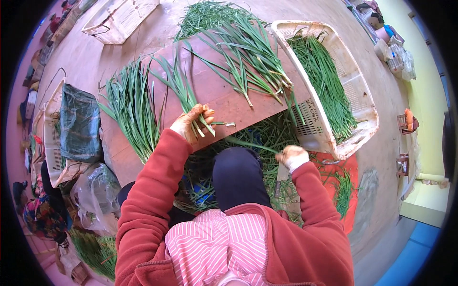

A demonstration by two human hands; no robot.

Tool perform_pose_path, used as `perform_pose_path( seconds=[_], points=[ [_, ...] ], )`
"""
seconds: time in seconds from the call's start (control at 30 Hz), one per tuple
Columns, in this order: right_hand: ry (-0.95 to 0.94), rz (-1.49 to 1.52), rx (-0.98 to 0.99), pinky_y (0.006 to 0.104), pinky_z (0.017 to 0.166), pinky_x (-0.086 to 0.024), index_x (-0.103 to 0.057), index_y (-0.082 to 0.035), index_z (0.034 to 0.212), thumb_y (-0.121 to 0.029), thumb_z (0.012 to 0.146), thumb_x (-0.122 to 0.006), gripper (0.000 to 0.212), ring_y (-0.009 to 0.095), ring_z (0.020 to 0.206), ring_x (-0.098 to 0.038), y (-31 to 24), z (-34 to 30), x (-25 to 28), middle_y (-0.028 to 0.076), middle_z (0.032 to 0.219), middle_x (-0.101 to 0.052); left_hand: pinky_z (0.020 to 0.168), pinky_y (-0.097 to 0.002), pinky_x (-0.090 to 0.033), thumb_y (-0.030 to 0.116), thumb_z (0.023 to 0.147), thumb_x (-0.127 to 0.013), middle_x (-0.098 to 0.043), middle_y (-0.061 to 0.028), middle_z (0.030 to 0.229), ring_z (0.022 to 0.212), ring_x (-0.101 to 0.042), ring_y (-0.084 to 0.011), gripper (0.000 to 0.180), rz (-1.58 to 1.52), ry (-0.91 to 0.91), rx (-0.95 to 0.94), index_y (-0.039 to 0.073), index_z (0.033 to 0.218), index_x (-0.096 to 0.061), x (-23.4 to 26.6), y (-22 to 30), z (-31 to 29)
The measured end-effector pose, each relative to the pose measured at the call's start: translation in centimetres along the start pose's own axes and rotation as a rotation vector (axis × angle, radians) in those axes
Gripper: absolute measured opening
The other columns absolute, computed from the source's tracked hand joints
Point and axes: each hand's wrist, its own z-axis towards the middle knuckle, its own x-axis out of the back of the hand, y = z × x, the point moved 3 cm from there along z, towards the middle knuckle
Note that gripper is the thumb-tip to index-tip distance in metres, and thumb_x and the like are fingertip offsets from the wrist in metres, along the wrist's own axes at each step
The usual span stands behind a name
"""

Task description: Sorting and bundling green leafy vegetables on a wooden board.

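Observation:
My left hand (194,123) is closed round a small bunch of garlic chives (179,86), just above the front edge of a brown board (219,112). The pale stem ends poke out below its fingers. My right hand (293,156), off the board's front edge, is closed on a single green leaf (250,144), blurred and stretching leftward. A bigger bundle of chives (133,105) lies on the board to the left. Loose chives (253,52) are spread over its far right part. One short stem piece (224,124) lies beside my left hand.
At the right a white plastic crate (365,119) holds chives. Leaf scraps (257,128) heap below the board round my knees. More greens (205,16) lie beyond it. Another crate (121,21) stands at the far left; a dark green sheet (79,124) covers a left crate.

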Motion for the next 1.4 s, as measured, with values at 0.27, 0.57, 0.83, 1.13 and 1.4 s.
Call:
perform_pose_path(
  seconds=[0.27,0.57,0.83,1.13,1.4],
  points=[
    [0.435,0.184,0.008,0.0405,0.072,-0.046,-0.060,-0.008,0.079,-0.045,0.075,-0.065,0.038,0.031,0.079,-0.059,-9.8,10.1,8.0,0.013,0.082,-0.061,0.043,-0.0202,-0.029,0.027,0.084,-0.063,-0.031,0.0067,0.055,0.044,-0.028,-0.0050,0.026,-0.062,0.096,-0.001,0.006,0.097,-0.057,-0.4,-1.2,0.2],
    [-0.358,1.309,0.307,0.0201,0.060,-0.041,-0.062,-0.002,0.093,-0.021,0.089,-0.056,0.020,0.006,0.065,-0.049,-13.1,4.2,7.3,0.000,0.078,-0.060,0.047,-0.0239,-0.035,0.030,0.088,-0.057,-0.035,0.0066,0.053,0.046,-0.033,-0.0081,0.031,-0.166,-0.383,0.162,0.009,0.111,-0.057,-2.6,-2.5,0.4],
    [-0.142,1.685,0.162,0.0203,0.062,-0.044,-0.061,0.000,0.089,-0.012,0.083,-0.063,0.013,0.010,0.068,-0.055,-13.2,5.3,6.0,0.003,0.080,-0.062,0.043,-0.0256,-0.034,0.025,0.087,-0.058,-0.043,0.0018,0.049,0.045,-0.041,-0.0115,0.026,-0.079,-0.009,0.108,0.006,0.105,-0.058,-3.7,-3.0,0.7],
    [-0.195,0.868,-0.005,0.0290,0.067,-0.045,-0.070,-0.008,0.077,-0.055,0.087,-0.041,0.057,0.016,0.062,-0.059,-6.7,1.7,4.7,0.006,0.060,-0.062,0.044,-0.0222,-0.029,0.030,0.087,-0.059,-0.030,0.0078,0.047,0.042,-0.026,-0.0060,0.024,0.036,-0.003,0.002,0.010,0.101,-0.061,-1.7,-1.8,1.3],
    [-0.062,1.709,0.215,0.0204,0.056,-0.042,-0.062,0.000,0.092,-0.016,0.085,-0.061,0.018,0.007,0.061,-0.051,-13.6,5.1,4.9,0.003,0.076,-0.063,0.044,-0.0281,-0.036,0.024,0.084,-0.062,-0.039,0.0038,0.048,0.044,-0.038,-0.0112,0.023,-0.154,-0.086,0.062,0.007,0.099,-0.062,-3.2,-3.7,1.2]
  ],
)
